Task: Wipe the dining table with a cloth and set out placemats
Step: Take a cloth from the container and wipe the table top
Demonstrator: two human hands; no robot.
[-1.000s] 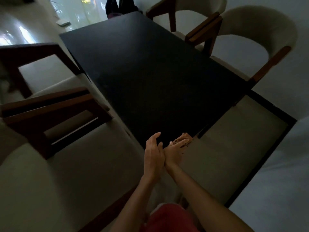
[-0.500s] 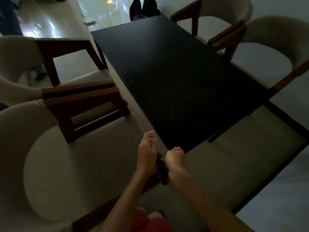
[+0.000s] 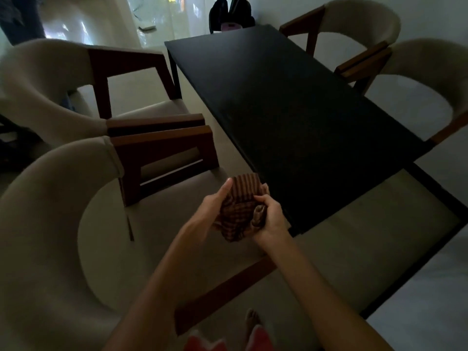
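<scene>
A brown checked cloth (image 3: 239, 207) is bunched between both hands, just off the near left corner of the black dining table (image 3: 291, 110). My left hand (image 3: 215, 202) cups the cloth from the left, thumb raised along its edge. My right hand (image 3: 269, 215) grips a rolled end of the cloth, fingers curled round it. The tabletop is bare and dark. No placemats are in view.
Two cream armchairs with wooden arms stand at the table's left, the near chair (image 3: 63, 224) and the farther chair (image 3: 50, 79). Two more chairs (image 3: 417, 79) sit on the right side. A dark bag (image 3: 231, 13) lies beyond the far end. A black-edged rug (image 3: 379, 224) lies underneath.
Both hands drew back from the table's near corner with the cloth, and it now opens out between them. The view has shifted left and back.
</scene>
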